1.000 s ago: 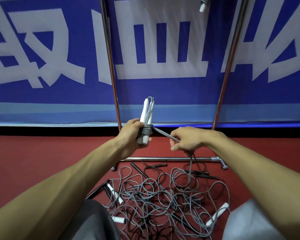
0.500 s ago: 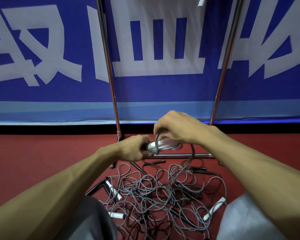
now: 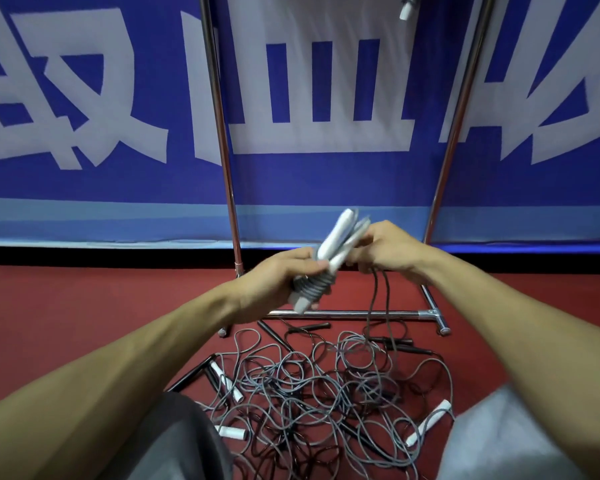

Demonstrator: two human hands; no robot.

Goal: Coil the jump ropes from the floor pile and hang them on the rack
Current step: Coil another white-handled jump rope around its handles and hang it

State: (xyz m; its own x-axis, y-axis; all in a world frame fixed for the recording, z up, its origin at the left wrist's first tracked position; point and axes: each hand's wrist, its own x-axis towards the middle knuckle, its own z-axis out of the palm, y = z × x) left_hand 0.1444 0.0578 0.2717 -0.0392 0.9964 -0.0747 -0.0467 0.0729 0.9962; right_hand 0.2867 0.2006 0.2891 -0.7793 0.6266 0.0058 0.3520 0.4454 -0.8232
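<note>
Handles point(image 3: 333, 244) of one jump rope, white and laid side by side, sit up in the air in front of the rack point(image 3: 222, 143), tilted so their tops lean away to the right. Grey cord point(image 3: 313, 289) is wound in tight turns round their lower part. The left hand point(image 3: 284, 273) grips the pair there, fingers curled round the wound section and thumb lying along the top. The right hand point(image 3: 387, 249) is just beside it, up against the top ends of the handles, its fingers bent round the loose run of the same cord. Two strands drop from under that hand to the floor. The handles are blurred, so I cannot tell how many turns are on.

Below the hands lies the pile point(image 3: 309, 386), a loose tangle of grey and dark cords spread over the red floor point(image 3: 66, 323). White handles stick out of it at the left, lower left and lower right, and a few black handles point(image 3: 309, 328) lie along its far edge.

The rack's base bar point(image 3: 361, 314) runs across the floor just beyond the pile, with two shiny uprights rising from it. One white handle end point(image 3: 405, 10) hangs down into sight at the very top between them. Behind stands a blue banner point(image 3: 136, 188) with big white characters. The person's knees in grey trousers point(image 3: 174, 441) flank the pile on either side.
</note>
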